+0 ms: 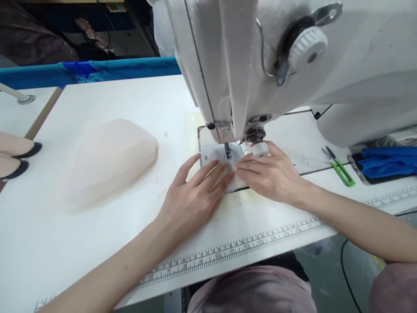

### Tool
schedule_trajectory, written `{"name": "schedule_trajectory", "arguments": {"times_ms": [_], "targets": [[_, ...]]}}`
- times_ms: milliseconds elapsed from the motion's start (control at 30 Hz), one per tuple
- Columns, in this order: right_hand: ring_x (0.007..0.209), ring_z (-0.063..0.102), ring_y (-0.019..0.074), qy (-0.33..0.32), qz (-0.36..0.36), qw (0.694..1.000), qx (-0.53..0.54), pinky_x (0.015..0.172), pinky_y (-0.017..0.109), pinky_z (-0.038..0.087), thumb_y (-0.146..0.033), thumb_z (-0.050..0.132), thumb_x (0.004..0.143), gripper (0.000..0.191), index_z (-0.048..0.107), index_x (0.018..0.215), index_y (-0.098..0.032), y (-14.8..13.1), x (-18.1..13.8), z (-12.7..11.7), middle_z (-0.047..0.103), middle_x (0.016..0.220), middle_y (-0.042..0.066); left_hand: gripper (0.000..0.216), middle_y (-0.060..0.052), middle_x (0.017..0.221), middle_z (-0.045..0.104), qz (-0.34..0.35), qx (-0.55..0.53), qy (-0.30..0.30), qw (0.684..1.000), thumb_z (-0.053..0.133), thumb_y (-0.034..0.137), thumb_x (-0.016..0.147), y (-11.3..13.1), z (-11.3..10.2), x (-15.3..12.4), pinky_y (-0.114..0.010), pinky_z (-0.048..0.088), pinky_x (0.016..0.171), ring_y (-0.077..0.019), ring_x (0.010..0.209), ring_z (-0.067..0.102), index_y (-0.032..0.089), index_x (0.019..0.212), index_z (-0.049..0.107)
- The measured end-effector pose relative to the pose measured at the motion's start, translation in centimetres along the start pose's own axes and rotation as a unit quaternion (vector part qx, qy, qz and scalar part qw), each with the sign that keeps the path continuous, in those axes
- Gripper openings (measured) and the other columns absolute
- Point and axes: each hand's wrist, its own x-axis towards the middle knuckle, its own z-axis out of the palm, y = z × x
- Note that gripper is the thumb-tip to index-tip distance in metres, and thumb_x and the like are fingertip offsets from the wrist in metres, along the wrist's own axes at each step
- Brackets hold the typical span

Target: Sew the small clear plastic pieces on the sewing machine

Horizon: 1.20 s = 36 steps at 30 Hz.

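A white sewing machine fills the upper right, its needle and presser foot over the metal needle plate. My left hand lies flat with fingers stretched out, pressing a small sheer piece of fabric down just before the needle. My right hand rests beside it on the right, fingers extended and close together on the same fabric, fingertips meeting those of the left. The fabric is almost see-through and mostly hidden under the fingers.
A pile of pale pink sheer fabric lies on the white table at left. Green thread snips and a blue cloth lie at right. A ruler strip runs along the front edge. Dark-edged pink pieces sit at far left.
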Motion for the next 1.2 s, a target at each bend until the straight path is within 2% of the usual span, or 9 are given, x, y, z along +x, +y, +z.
{"name": "schedule_trajectory", "arguments": {"times_ms": [233, 433, 667, 833, 1033, 1200], "targets": [[0.081, 0.066, 0.0123, 0.004, -0.001, 1.0, 0.014, 0.091, 0.037, 0.04, -0.011, 0.049, 0.094, 0.028, 0.07, 0.077, -0.019, 0.0, 0.0, 0.1, 0.076, 0.089, -0.002, 0.032, -0.012, 0.122, 0.066, 0.002, -0.015, -0.005, 1.0, 0.052, 0.015, 0.091, 0.0, 0.0, -0.1, -0.053, 0.043, 0.106, -0.026, 0.114, 0.063, 0.012, 0.122, 0.06], [0.082, 0.066, 0.0124, 0.007, -0.001, 1.0, 0.012, 0.091, 0.037, 0.04, -0.011, 0.049, 0.094, 0.027, 0.07, 0.08, -0.019, 0.0, 0.0, 0.2, 0.076, 0.092, -0.003, 0.034, -0.012, 0.122, 0.066, -0.003, -0.02, 0.0, 1.0, 0.051, 0.015, 0.091, -0.2, 0.2, 0.0, -0.056, 0.043, 0.106, -0.025, 0.113, 0.064, 0.014, 0.124, 0.059], [0.079, 0.065, 0.0148, 0.006, 0.001, 1.0, 0.007, 0.089, 0.039, 0.041, -0.009, 0.051, 0.092, 0.023, 0.071, 0.086, -0.017, 0.7, 0.1, 0.9, 0.076, 0.091, 0.001, 0.032, -0.012, 0.121, 0.067, -0.025, -0.026, 0.002, 0.999, 0.047, 0.017, 0.094, -1.2, 1.0, 0.3, -0.06, 0.036, 0.11, -0.0239, 0.113, 0.063, 0.016, 0.125, 0.057], [0.078, 0.062, 0.0156, -0.009, 0.006, 0.999, -0.034, 0.095, 0.04, 0.04, -0.012, 0.048, 0.094, 0.025, 0.071, 0.091, -0.02, 1.0, 0.2, 1.3, 0.076, 0.09, 0.0, 0.031, -0.008, 0.122, 0.067, -0.048, -0.019, -0.01, 0.999, 0.043, 0.019, 0.096, -1.5, 1.1, 0.8, -0.06, 0.032, 0.114, -0.0225, 0.114, 0.063, 0.019, 0.125, 0.057], [0.082, 0.062, 0.014, -0.007, 0.004, 0.999, -0.032, 0.097, 0.038, 0.04, -0.014, 0.049, 0.095, 0.022, 0.071, 0.094, -0.017, 0.6, 0.1, 0.8, 0.075, 0.095, -0.001, 0.032, -0.009, 0.12, 0.068, -0.012, -0.021, 0.034, 0.999, 0.052, 0.014, 0.091, -1.1, 1.1, 0.3, -0.054, 0.039, 0.109, -0.0223, 0.11, 0.065, 0.015, 0.122, 0.059], [0.086, 0.063, 0.0146, -0.028, 0.008, 0.999, -0.02, 0.099, 0.039, 0.039, -0.012, 0.048, 0.095, 0.023, 0.07, 0.096, -0.015, 0.5, -0.1, 0.5, 0.075, 0.1, 0.002, 0.034, -0.008, 0.119, 0.068, -0.016, -0.051, 0.027, 0.998, 0.051, 0.014, 0.091, -0.9, 0.8, 0.0, -0.055, 0.04, 0.107, -0.0236, 0.111, 0.065, 0.018, 0.124, 0.059]]}}
